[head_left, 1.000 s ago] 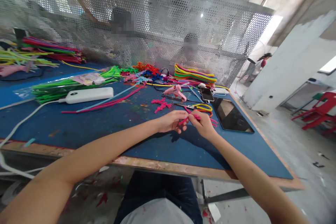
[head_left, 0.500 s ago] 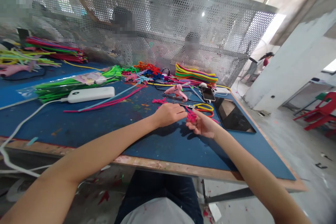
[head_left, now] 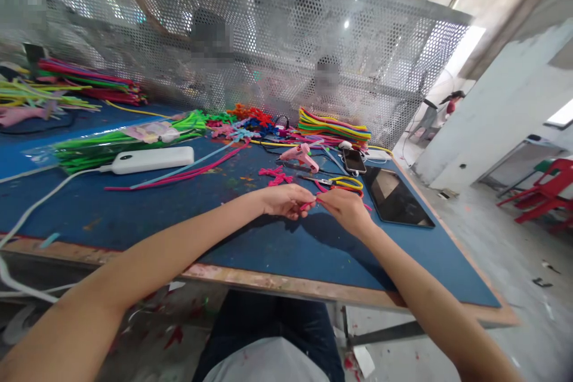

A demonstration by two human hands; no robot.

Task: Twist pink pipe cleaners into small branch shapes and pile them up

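Observation:
My left hand (head_left: 289, 200) and my right hand (head_left: 345, 208) meet just above the blue table, fingertips nearly touching. Both are closed on a short pink pipe cleaner (head_left: 307, 206), most of it covered by the fingers. Behind my left hand lie bent pink pipe cleaner pieces (head_left: 276, 176). Scissors (head_left: 347, 182) with yellow and orange handles rest behind my right hand, partly hidden by it. A pink glue gun (head_left: 301, 156) lies farther back.
A tablet (head_left: 398, 197) and a phone (head_left: 354, 161) lie to the right. On the left are a white power bank (head_left: 153, 160) with a cable and bagged green pipe cleaners (head_left: 98, 149). A multicoloured bundle (head_left: 333, 128) sits before the perforated metal screen (head_left: 268, 42).
My right hand has turned over, palm now downward, and my left hand has rolled so its curled fingers show. The pink piece, earlier a cluster in my right hand, now spans both hands.

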